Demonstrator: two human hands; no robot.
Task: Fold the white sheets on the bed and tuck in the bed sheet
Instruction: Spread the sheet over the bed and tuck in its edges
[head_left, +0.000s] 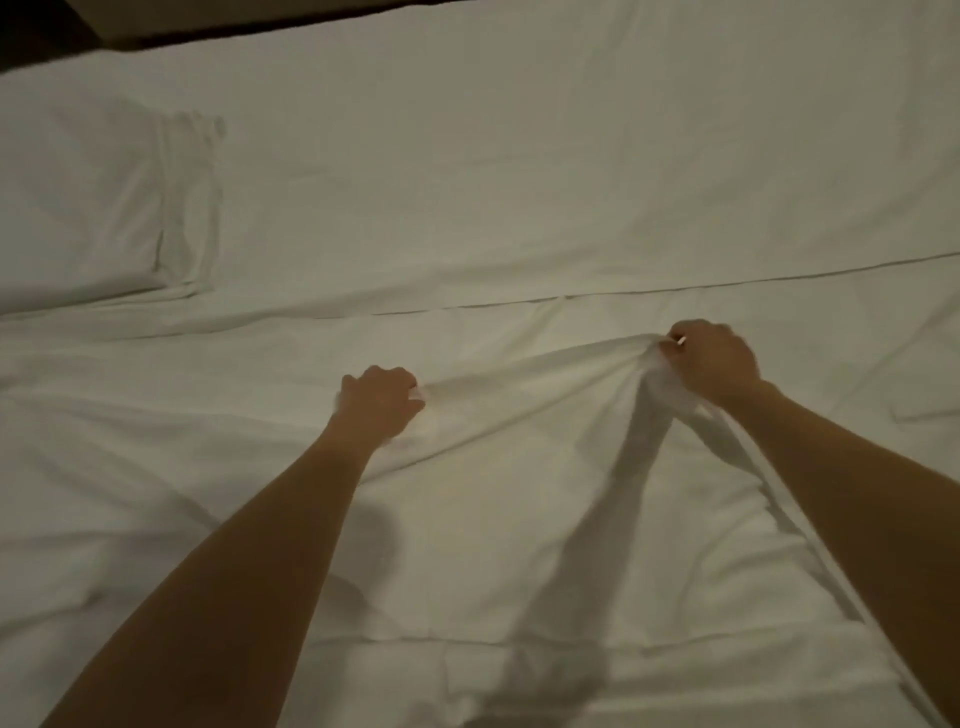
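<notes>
A loose white sheet (519, 467) lies wrinkled over the near half of the bed. Its far edge (467, 306) runs left to right across the bed sheet (519, 156) beneath. My left hand (376, 402) grips a bunch of the loose sheet near the middle. My right hand (714, 364) grips a gathered fold of the same sheet and lifts it a little off the bed, so creases fan out between the two hands. A strip of the sheet hangs down along my right forearm.
A white pillow (88, 208) lies at the far left of the bed. A dark strip (156, 26) beyond the bed's far edge runs along the top left. Flat bed sheet stretches across the far right.
</notes>
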